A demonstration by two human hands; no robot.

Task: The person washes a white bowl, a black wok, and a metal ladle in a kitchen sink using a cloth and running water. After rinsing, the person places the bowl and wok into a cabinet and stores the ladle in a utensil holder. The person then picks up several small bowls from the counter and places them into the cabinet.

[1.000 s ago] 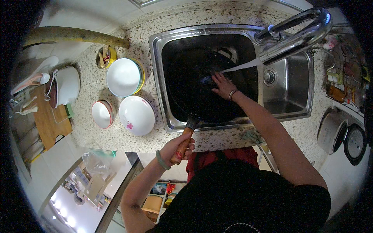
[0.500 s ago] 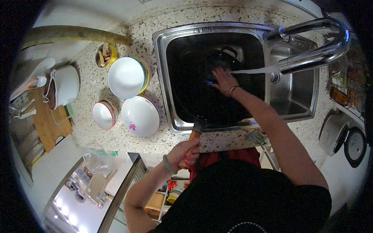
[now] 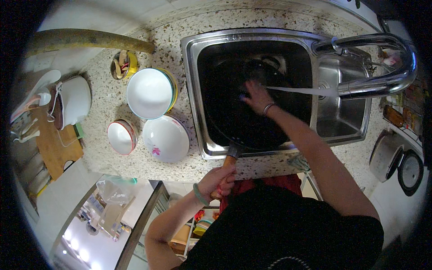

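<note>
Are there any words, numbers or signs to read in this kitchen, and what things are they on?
There are none I can read.
Brown wooden pan handle: a red patch, partly covered by the left hand, too blurred to read.
Round white dish: a pink flower, no letters visible.
Amber-brown thing at the far right: too small and blurred to make out any label.

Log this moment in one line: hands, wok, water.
left hand: grips handle | right hand: in wok, at stream | water: running from faucet | wok: in sink
</note>
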